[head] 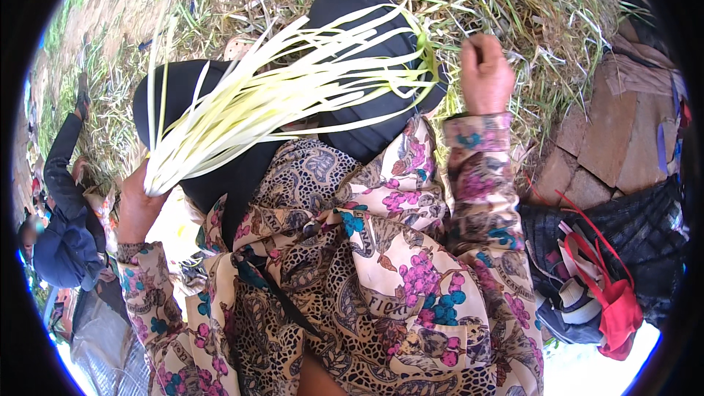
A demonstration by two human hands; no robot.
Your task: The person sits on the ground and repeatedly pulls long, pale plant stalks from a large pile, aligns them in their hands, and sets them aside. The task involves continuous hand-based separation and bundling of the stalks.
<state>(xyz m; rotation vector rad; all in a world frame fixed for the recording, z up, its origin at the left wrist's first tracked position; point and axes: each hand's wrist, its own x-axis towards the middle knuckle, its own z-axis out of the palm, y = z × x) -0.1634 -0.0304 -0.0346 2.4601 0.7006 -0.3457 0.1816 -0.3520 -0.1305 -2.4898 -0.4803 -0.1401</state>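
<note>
My left hand [139,198] grips the pale, whitish base of a bundle of long flat yellow-white leaves [264,99], which look like blanched chives. The bundle stretches across my dark-clothed knees [363,104]. Its greener tips [426,60] fan out and droop past the knee on the right. Just beyond these tips, apart from them, my right hand [487,74] is held up with its fingers curled in. Nothing shows in that hand, though the inside of the curl is partly hidden.
Loose straw and cut grass [528,22] cover the ground ahead. Brick-like slabs [599,137] lie at right, near dark netting [654,231], a red strapped bag [621,313] and a shoe-like item [577,300]. Another person [69,231] in dark clothes crouches at left.
</note>
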